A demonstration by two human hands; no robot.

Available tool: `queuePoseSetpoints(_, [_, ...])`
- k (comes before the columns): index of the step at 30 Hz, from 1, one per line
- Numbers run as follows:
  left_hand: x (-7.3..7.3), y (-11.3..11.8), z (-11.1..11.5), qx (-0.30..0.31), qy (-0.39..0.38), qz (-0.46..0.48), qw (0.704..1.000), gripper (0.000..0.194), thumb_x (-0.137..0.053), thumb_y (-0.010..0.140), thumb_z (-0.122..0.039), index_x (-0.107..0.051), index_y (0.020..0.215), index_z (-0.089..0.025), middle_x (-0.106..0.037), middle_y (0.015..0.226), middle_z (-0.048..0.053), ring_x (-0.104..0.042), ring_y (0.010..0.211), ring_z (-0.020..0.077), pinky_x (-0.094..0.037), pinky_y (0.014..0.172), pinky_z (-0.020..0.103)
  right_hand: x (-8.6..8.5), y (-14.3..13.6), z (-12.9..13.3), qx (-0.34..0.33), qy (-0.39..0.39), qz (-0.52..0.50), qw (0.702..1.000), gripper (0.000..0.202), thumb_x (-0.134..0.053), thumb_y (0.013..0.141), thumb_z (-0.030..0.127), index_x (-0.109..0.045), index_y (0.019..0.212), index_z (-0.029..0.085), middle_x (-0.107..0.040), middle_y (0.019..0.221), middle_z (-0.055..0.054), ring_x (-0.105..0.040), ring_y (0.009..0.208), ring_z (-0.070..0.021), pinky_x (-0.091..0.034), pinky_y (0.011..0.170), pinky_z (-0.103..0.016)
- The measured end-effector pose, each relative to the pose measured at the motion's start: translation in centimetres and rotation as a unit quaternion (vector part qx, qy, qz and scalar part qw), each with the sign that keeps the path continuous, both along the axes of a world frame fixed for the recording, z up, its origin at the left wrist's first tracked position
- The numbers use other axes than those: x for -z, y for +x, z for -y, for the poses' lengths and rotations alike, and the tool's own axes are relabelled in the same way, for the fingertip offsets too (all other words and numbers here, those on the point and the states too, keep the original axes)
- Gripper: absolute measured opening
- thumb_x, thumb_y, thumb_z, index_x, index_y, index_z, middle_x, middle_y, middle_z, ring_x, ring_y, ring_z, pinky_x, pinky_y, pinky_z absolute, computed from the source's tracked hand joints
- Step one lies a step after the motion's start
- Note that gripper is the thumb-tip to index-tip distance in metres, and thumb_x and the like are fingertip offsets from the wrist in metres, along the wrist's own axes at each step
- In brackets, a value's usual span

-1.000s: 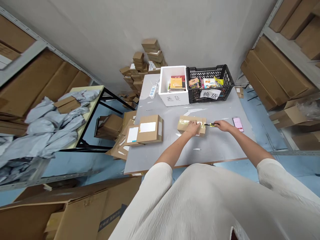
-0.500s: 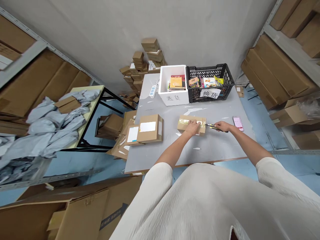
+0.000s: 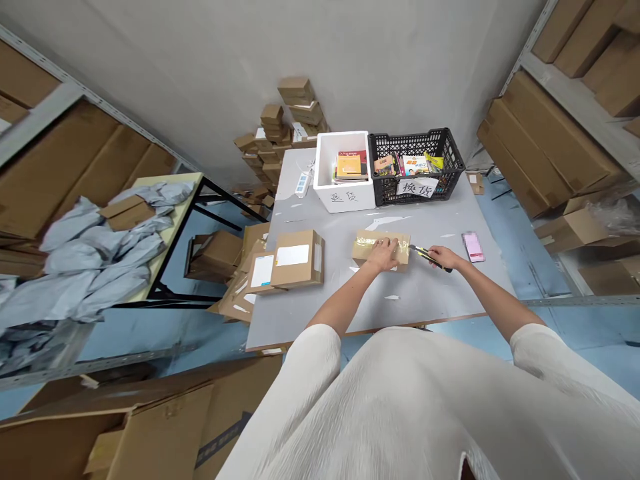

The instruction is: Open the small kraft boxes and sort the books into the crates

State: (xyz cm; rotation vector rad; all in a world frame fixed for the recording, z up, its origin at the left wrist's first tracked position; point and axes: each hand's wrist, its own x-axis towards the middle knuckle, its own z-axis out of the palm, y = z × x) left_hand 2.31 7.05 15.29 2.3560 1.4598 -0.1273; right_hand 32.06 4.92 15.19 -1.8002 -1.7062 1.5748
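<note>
A small brown cardboard box (image 3: pixel 361 248), with shiny clear tape along its top, lies on the grey table (image 3: pixel 345 307). My left hand (image 3: pixel 383 255) rests on the top of this box, fingers apart and pressing on it. In my right hand (image 3: pixel 443 256) is a yellow-and-black utility knife (image 3: pixel 424 253), gripped by its handle. The blade end points left, right at the box's right end; whether it touches the cardboard I cannot tell.
Two labelled boxes (image 3: pixel 299 259) sit at the table's left. Behind are a white foam bin (image 3: pixel 345 198) and a black crate (image 3: pixel 417 191), both holding books. A phone (image 3: pixel 473 247) lies at right. Grey parcels (image 3: pixel 95 267) cover a side table. A power strip (image 3: pixel 303 184) lies near the bin.
The knife has drawn back slightly from the box's right end and is angled more steeply. My left hand stays on the box, its fingers shifted slightly. The whole view has shifted a little.
</note>
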Motion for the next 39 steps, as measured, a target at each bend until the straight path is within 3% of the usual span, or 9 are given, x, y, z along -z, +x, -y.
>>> queuePoseSetpoints(2, [-0.3,0.1,-0.3,-0.043,0.004,0.025,0.999,0.072,-0.057,0.105,-0.049,-0.032,0.169,-0.026,-0.053,0.156,0.018,-0.061,0.133,0.0360,-0.040,0.119,0.045,-0.2,0.7,0.3,0.027,0.010,-0.003,1.000,0.026,-0.064,0.101,0.048,-0.065,0.102,0.022,-0.080,0.090,-0.006,-0.071,0.069,-0.0179,-0.043,0.050,-0.022])
queuePoseSetpoints(5, [-0.2,0.3,-1.0,-0.072,0.017,0.030,0.997,0.059,-0.045,0.109,-0.036,-0.037,0.167,-0.026,-0.053,0.155,0.018,-0.061,0.132,0.0359,-0.042,0.117,0.048,-0.6,0.9,1.0,0.032,0.057,-0.001,0.998,0.028,-0.059,0.105,0.048,-0.068,0.113,0.022,-0.081,0.092,-0.005,-0.071,0.073,-0.0179,-0.049,0.058,-0.024])
queuePoseSetpoints(8, [0.5,0.5,-1.7,-0.053,0.027,0.022,0.998,0.060,-0.054,0.105,-0.031,-0.041,0.163,-0.028,-0.051,0.159,0.018,-0.050,0.147,0.0354,-0.036,0.124,0.049,-1.0,0.5,1.7,-0.008,0.121,0.038,0.992,0.032,-0.055,0.107,0.045,-0.072,0.125,0.024,-0.081,0.101,-0.005,-0.072,0.082,-0.0203,-0.057,0.077,-0.030])
queuePoseSetpoints(13, [1.4,0.6,-3.3,-0.027,-0.008,0.012,1.000,0.087,-0.073,0.092,-0.033,-0.031,0.168,-0.028,-0.036,0.174,0.020,-0.024,0.167,0.0369,-0.021,0.132,0.058,-1.1,-0.5,2.4,-0.122,0.228,0.156,0.953,0.038,-0.059,0.107,0.036,-0.074,0.139,0.026,-0.076,0.132,-0.011,-0.070,0.117,-0.0297,-0.053,0.102,-0.038])
queuePoseSetpoints(20, [1.0,1.4,-4.1,-0.011,-0.032,-0.015,0.999,0.065,-0.067,0.090,-0.027,-0.049,0.153,-0.028,-0.054,0.154,0.019,-0.038,0.154,0.0379,-0.023,0.127,0.064,-1.0,-1.6,2.2,-0.175,0.241,0.249,0.922,0.044,-0.061,0.106,0.033,-0.071,0.149,0.030,-0.072,0.132,-0.012,-0.070,0.111,-0.0283,-0.052,0.095,-0.034])
queuePoseSetpoints(29, [1.0,1.7,-3.2,-0.003,0.015,0.010,1.000,0.053,-0.062,0.094,-0.021,-0.055,0.145,-0.026,-0.057,0.148,0.019,-0.043,0.145,0.0359,-0.026,0.124,0.060,-1.1,-2.1,2.4,-0.158,0.245,0.266,0.919,0.044,-0.062,0.105,0.032,-0.072,0.148,0.030,-0.072,0.131,-0.012,-0.069,0.110,-0.0291,-0.052,0.095,-0.036])
queuePoseSetpoints(33, [1.0,2.3,-2.9,-0.015,0.022,-0.002,1.000,0.060,-0.063,0.096,-0.023,-0.049,0.154,-0.022,-0.055,0.151,0.021,-0.044,0.146,0.0377,-0.025,0.126,0.059,-1.2,-2.2,2.3,-0.161,0.246,0.270,0.917,0.042,-0.064,0.105,0.033,-0.074,0.145,0.031,-0.072,0.129,-0.011,-0.069,0.110,-0.0289,-0.051,0.097,-0.036])
queuePoseSetpoints(39, [2.0,1.7,-1.7,-0.007,0.045,0.010,0.999,0.068,-0.048,0.103,-0.023,-0.035,0.170,-0.025,-0.043,0.172,0.020,-0.033,0.163,0.0332,-0.028,0.128,0.052,-0.9,-2.7,2.7,-0.136,0.237,0.262,0.925,0.044,-0.060,0.107,0.032,-0.071,0.149,0.028,-0.071,0.130,-0.013,-0.068,0.117,-0.0302,-0.051,0.099,-0.036])
